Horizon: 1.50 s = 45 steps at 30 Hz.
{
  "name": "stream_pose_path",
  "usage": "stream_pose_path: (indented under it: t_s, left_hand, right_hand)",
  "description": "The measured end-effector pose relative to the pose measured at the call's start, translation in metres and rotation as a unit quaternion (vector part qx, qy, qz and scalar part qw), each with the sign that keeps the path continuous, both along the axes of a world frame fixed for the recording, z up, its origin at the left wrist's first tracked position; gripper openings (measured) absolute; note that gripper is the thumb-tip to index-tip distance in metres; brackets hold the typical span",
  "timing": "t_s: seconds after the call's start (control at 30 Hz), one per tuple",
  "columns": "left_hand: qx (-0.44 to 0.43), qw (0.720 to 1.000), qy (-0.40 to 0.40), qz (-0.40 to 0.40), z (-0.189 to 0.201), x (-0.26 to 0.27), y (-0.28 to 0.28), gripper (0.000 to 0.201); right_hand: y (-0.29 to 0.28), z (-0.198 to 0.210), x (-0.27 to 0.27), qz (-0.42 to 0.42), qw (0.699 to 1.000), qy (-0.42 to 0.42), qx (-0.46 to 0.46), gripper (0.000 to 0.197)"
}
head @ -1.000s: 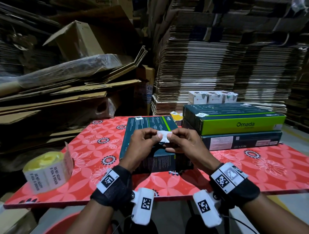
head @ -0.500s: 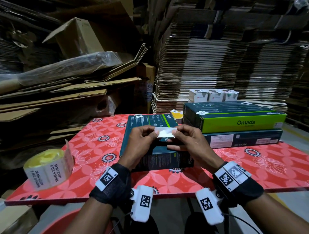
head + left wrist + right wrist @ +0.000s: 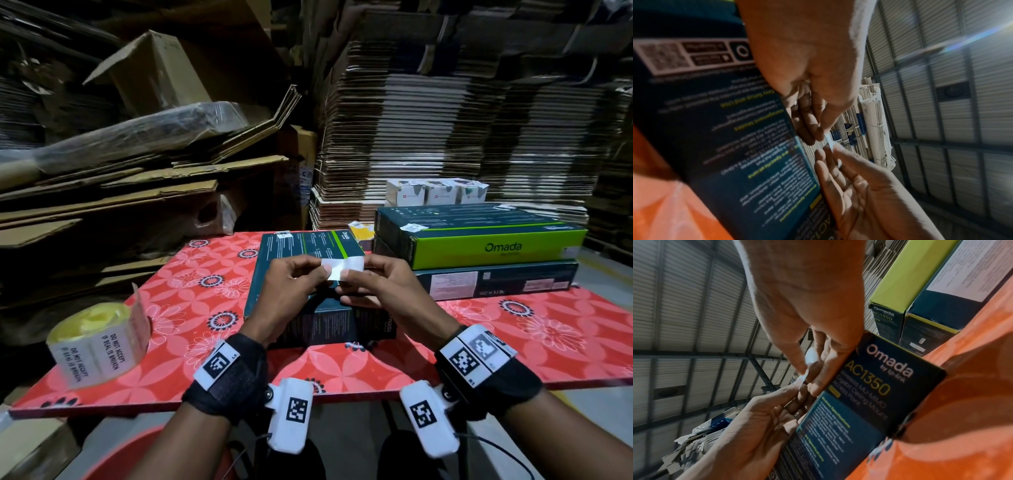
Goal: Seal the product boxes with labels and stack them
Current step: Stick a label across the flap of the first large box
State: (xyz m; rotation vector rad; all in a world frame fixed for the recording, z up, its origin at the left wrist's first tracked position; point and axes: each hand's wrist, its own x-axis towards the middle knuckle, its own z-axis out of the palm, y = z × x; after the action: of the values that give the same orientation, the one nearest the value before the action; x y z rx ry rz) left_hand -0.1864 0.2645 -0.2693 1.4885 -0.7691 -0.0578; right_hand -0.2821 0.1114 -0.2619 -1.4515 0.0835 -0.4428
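Both hands held just above the dark teal product box [image 3: 310,270], which lies flat on the red floral table [image 3: 534,329]. Left hand [image 3: 291,284] and right hand [image 3: 380,284] each pinch one end of a white label [image 3: 342,267] between thumb and fingertips, stretched flat between them. Two sealed boxes [image 3: 479,253] stacked to the right; label roll [image 3: 92,346] at the table's left edge.

White label [image 3: 343,266] pinched above a dark teal box [image 3: 310,245] mid-worktop, two boxes [image 3: 493,253] stacked toward the right edge, label roll [image 3: 92,346] at the left edge
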Motion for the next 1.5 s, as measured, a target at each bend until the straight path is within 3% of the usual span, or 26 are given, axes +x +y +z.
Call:
stream_pose_path:
  t_s: [0.23,0.37,0.47,0.53,0.6,0.67,0.73,0.8,0.9,1.03,1.23,1.5]
  left_hand:
    - [-0.017,0.999,0.014,-0.025,0.004,-0.003,0.001,0.012]
    - [-0.017,1.0,0.001,-0.018,0.007,-0.001,0.005,0.033]
    - [0.121,0.987,-0.101,0.02,0.006,0.007,0.018,0.042]
    - [0.263,0.951,-0.156,0.034,0.006,0.011,0.029,0.058]
    - [0.385,0.903,-0.186,0.036,0.009,0.011,0.035,0.064]
    - [0.427,0.886,-0.179,0.029,0.012,0.01,0.036,0.061]
    - [0.416,0.896,-0.154,0.01,0.016,0.007,0.034,0.059]
    - [0.403,0.905,-0.133,0.003,0.02,0.004,0.032,0.054]
    - [0.388,0.916,-0.099,0.003,0.024,0.004,0.026,0.052]
    - [0.367,0.929,-0.049,0.016,0.024,0.002,0.017,0.052]
    - [0.369,0.926,-0.034,0.069,0.019,-0.004,-0.006,0.049]
    - [0.404,0.905,-0.093,0.099,0.021,-0.008,-0.013,0.074]
  right_hand:
    - [-0.004,-0.005,0.0,-0.031,0.999,-0.03,-0.02,0.02]
    - [-0.007,-0.011,0.004,-0.05,0.997,-0.048,-0.039,0.014]
    - [-0.01,-0.013,0.007,-0.056,0.996,-0.047,-0.055,0.006]
    - [-0.012,-0.013,0.008,-0.061,0.995,-0.051,-0.059,0.001]
    - [-0.014,-0.012,0.007,-0.063,0.994,-0.056,-0.064,0.01]
    - [-0.016,-0.011,0.006,-0.054,0.991,-0.054,-0.106,0.015]
    - [-0.017,-0.011,0.005,-0.062,0.987,-0.039,-0.142,0.005]
    - [-0.02,-0.01,0.005,-0.081,0.985,-0.022,-0.149,0.012]
    - [-0.024,-0.006,0.006,-0.077,0.989,0.001,-0.126,0.004]
    - [-0.028,-0.001,0.006,-0.066,0.987,0.012,-0.147,0.007]
    - [-0.032,0.005,0.007,-0.066,0.973,-0.006,-0.221,0.012]
    - [-0.04,-0.001,0.007,-0.127,0.963,0.002,-0.238,0.005]
